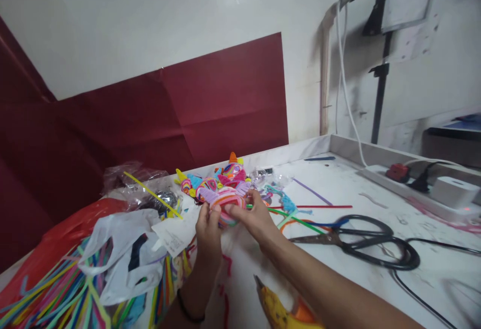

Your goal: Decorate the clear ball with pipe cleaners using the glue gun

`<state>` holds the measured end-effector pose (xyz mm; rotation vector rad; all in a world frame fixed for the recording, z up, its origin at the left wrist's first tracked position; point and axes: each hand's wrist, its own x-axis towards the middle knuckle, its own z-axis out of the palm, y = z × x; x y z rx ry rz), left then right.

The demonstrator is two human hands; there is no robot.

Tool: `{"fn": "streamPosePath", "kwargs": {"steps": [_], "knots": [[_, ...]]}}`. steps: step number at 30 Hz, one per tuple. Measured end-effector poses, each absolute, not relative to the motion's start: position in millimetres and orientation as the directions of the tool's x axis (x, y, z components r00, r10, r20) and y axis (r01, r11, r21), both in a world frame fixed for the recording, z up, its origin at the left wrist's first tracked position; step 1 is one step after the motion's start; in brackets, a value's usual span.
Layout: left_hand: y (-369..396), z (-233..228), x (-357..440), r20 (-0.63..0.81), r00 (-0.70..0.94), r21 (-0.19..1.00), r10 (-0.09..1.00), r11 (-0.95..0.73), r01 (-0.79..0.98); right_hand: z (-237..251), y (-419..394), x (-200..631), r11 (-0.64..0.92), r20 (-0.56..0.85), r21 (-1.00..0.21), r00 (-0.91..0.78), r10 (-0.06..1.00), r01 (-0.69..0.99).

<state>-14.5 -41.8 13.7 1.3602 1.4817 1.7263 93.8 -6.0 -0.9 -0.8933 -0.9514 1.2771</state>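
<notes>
My left hand [209, 221] and my right hand [256, 215] grip a round pipe-cleaner craft piece [227, 200] from both sides. It has pink, white and red coiled rings, with light purple ear-like tufts at its upper edge. Both thumbs press on its front face; some fingers are hidden behind it. Just behind it lie several similar colourful pipe-cleaner pieces [233, 170], in orange, yellow, blue and pink. A glue gun [276, 305] with a yellow body and dark nozzle lies close below my right forearm.
Large black-handled scissors [370, 239] lie at right. Loose pipe cleaners [321, 207] are behind them. At left sit bundled pipe cleaners [56, 289], a white plastic bag [124, 259], a red bag [75, 226] and a paper slip [175, 234]. A power strip [421, 194] runs along the right edge.
</notes>
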Motion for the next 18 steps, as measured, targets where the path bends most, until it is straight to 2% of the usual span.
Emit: {"fn": "streamPosePath", "kwargs": {"steps": [7,18], "knots": [[-25,-12,-17,0.322,-0.460,0.943,0.828,-0.322,0.080,-2,2,100,0.047,0.037,-0.924,0.034,0.999,-0.379],[-19,-20,-22,0.367,-0.498,0.930,0.786,-0.331,0.163,-7,9,101,0.003,0.011,-0.908,-0.018,1.000,-0.419]]}}
